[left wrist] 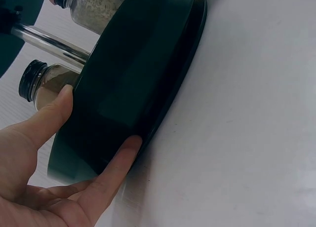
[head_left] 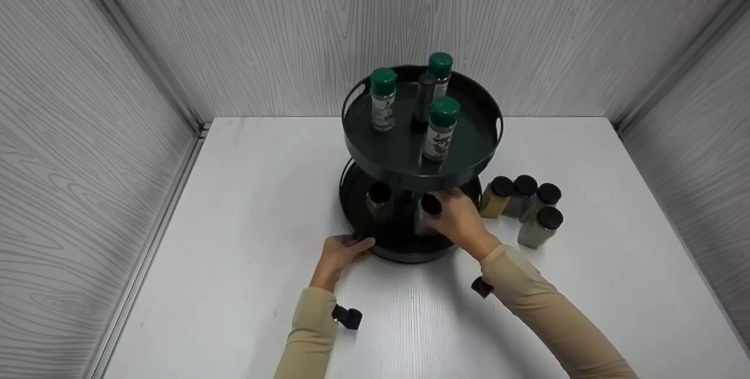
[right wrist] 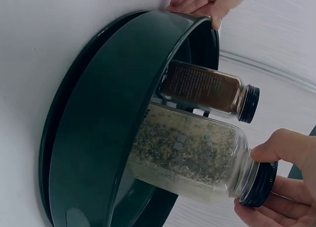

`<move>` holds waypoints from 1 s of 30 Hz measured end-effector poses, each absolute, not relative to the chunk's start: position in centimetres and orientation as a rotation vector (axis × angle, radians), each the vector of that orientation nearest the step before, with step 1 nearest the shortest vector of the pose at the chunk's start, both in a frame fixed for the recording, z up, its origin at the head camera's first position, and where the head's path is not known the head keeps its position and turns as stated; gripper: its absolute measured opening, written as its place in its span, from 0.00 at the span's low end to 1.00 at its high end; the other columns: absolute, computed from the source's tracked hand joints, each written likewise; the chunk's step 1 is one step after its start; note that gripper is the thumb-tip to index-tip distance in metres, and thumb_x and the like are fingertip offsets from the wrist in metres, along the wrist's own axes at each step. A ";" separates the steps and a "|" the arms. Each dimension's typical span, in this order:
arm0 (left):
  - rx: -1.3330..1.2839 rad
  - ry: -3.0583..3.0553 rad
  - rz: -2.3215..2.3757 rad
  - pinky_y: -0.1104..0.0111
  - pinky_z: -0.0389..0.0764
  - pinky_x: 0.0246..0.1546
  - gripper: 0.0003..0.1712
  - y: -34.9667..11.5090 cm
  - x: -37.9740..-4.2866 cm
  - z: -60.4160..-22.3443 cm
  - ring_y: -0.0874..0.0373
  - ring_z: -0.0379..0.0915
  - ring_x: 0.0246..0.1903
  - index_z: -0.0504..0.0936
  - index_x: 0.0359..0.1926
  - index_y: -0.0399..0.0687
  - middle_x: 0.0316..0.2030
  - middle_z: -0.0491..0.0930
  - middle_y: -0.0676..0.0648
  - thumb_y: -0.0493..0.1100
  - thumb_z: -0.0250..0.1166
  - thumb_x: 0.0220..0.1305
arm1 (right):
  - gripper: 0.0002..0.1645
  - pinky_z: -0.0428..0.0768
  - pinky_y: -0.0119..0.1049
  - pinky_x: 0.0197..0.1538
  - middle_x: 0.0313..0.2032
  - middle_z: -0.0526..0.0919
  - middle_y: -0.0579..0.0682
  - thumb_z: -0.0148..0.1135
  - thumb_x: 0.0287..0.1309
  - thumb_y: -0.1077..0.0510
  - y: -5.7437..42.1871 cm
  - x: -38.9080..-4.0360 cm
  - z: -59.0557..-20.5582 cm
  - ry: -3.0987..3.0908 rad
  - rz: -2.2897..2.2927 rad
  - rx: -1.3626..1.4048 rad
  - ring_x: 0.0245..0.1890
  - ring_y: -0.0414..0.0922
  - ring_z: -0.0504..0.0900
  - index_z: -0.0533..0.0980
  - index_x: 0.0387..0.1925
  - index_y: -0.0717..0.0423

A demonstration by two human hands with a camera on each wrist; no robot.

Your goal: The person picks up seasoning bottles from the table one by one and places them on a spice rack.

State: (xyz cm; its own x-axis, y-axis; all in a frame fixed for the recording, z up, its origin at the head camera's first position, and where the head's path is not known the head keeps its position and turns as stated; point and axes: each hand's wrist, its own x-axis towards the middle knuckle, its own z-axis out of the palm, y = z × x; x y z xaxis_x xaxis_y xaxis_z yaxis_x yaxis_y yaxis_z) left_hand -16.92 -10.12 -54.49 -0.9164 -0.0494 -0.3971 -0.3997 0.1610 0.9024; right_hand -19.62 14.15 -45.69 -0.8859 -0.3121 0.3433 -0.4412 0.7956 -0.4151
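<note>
A dark green two-tier round spice rack stands on the white table, its lower tray [head_left: 404, 257] under the upper tray [head_left: 398, 156]. My left hand [head_left: 343, 253] grips the lower tray's near left side, thumb at the rim and a finger low on the outer wall. My right hand [head_left: 463, 221] reaches beneath the upper tray. In the right wrist view it holds a glass spice jar [right wrist: 187, 153] of greenish flakes by its black lid, thumb and fingers around it. The jar's base is inside the lower tray, behind the wall. Beside it stands a jar of brown powder [right wrist: 202, 89].
Three green-capped spice bottles [head_left: 382, 101] and a dark bottle [head_left: 423, 101] stand on the upper tray. Several black-lidded jars [head_left: 540, 228] are grouped on the table, right of the rack. Grey wood-grain walls [head_left: 281, 33] enclose the table at the back and sides.
</note>
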 end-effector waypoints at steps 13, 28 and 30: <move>-0.417 2.197 1.807 0.59 0.79 0.58 0.37 -9.8 -17.0 -54.6 0.44 0.80 0.52 0.74 0.55 0.21 0.49 0.82 0.30 0.46 0.73 0.53 | 0.19 0.81 0.55 0.44 0.39 0.82 0.62 0.67 0.47 0.65 13.4 -20.0 -46.2 -2.769 0.743 0.602 0.40 0.59 0.81 0.77 0.45 0.58; -0.412 2.181 1.823 0.59 0.79 0.58 0.38 -10.0 -17.0 -54.7 0.45 0.81 0.50 0.72 0.57 0.21 0.50 0.81 0.30 0.47 0.72 0.54 | 0.24 0.81 0.53 0.50 0.45 0.81 0.65 0.69 0.50 0.64 13.5 -20.1 -47.9 -2.674 0.988 0.521 0.48 0.60 0.81 0.76 0.51 0.64; -0.424 2.188 1.821 0.58 0.78 0.59 0.38 -10.0 -17.0 -54.8 0.45 0.80 0.51 0.73 0.56 0.22 0.49 0.82 0.30 0.47 0.73 0.53 | 0.27 0.81 0.53 0.53 0.49 0.80 0.66 0.70 0.50 0.64 13.7 -20.1 -48.3 -2.671 1.033 0.504 0.51 0.60 0.80 0.74 0.53 0.65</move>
